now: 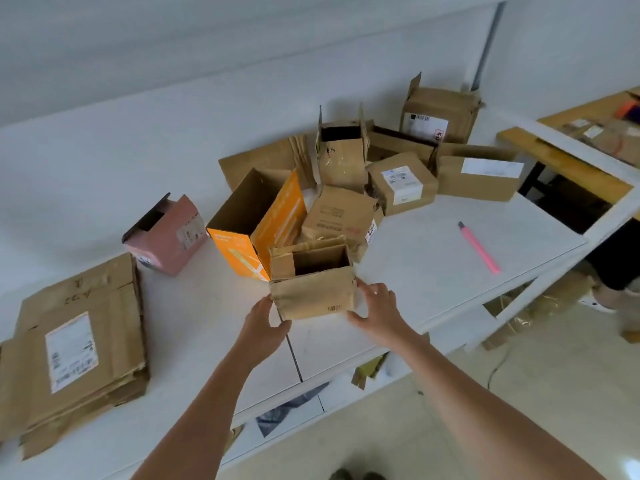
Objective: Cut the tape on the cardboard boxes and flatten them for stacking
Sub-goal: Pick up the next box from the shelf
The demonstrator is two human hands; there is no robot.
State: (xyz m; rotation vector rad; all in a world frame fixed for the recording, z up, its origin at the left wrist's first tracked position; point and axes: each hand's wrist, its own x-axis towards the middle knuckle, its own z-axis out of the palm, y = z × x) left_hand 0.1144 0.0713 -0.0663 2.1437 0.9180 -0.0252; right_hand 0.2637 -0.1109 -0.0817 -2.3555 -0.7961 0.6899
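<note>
small open-topped brown cardboard box point(311, 282) stands upright on the white table point(415, 258), near edge, centre of scene, just in front of the tall orange-and-brown open carton point(256, 223). its top flaps are up or folded back and the cavity looks empty.

left hand point(263, 327) is at the box's near-left corner, thumb against the lower front face; the fingers are spread and only loosely bent, resting against the cardboard, not clamped on it. right hand point(377, 313) is at the right wall, fingers spread wide, tips touching the side. neither hand holds a tool.

pink utility knife point(479, 247) lies well apart on the right of the table, untouched. stack of flattened brown cardboard point(76, 344) sits at the near left. a pink box point(166, 233) stands left of the orange carton, and more brown boxes point(401, 185) crowd the far side.

judgement: step in hand is collapsing this box. whether the bottom seam is still taped cannot be told from here. if it is, tip the box over and fetch the knife first; forcing it would tear the walls. if free, push opposite corners toward each other so the walls fold along existing creases, then press flat and carry it left to the stack.
</note>
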